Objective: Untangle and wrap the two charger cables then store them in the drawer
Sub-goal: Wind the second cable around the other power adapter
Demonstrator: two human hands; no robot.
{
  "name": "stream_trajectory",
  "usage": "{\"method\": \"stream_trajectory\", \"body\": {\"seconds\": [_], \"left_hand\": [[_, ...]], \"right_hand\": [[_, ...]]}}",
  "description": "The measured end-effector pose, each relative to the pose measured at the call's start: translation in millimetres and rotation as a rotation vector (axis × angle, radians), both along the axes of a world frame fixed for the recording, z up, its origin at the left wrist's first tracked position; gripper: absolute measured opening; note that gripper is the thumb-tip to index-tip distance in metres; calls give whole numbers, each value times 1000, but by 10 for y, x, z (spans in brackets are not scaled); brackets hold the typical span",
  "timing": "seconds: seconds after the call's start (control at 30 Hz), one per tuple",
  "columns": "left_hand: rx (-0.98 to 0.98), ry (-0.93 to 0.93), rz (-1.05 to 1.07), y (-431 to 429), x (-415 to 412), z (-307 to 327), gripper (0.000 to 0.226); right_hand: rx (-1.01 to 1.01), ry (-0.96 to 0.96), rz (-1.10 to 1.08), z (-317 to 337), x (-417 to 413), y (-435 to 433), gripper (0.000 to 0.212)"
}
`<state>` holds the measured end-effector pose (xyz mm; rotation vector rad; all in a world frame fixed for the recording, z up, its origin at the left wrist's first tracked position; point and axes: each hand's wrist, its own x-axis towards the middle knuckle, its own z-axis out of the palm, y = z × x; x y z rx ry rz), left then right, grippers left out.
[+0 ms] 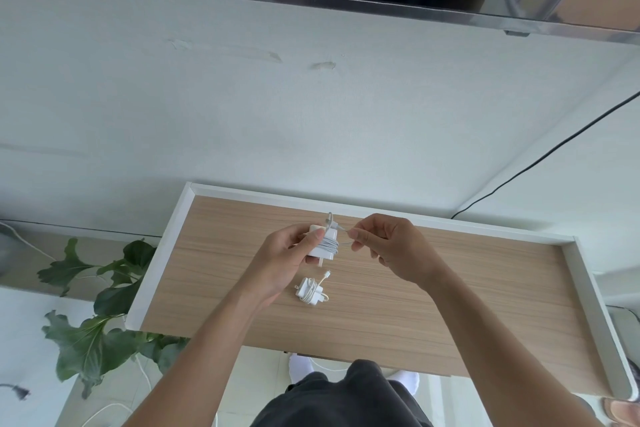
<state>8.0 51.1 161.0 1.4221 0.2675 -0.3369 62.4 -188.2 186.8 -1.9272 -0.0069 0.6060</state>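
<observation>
My left hand [287, 253] grips a white charger block [325, 243] held above the wooden table top [433, 295]; its white cable is wound several turns around the block. My right hand [381, 246] pinches the loose end of that cable [343, 230] just to the right of the block. A second white charger [310, 291], its cable wrapped around it and the plug tip sticking out, lies on the table below my left hand. No drawer is visible.
The table has a raised white rim [588, 270] on the left, back and right sides. A green leafy plant [100, 305] stands left of the table. A black cable [554, 149] runs down the white wall at right. A mirror or screen hangs above.
</observation>
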Motion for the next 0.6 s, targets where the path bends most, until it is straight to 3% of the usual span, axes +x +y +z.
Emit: {"method": "stream_trajectory", "body": {"seconds": [0.17,0.6], "left_hand": [[6,-14,-38,26,9,-3,52],[-12,24,-110,116,25,40,32]], "right_hand": [[-13,-49,58,29,-6,45,17],[-35,-184,103,12,-75,158,11]]}}
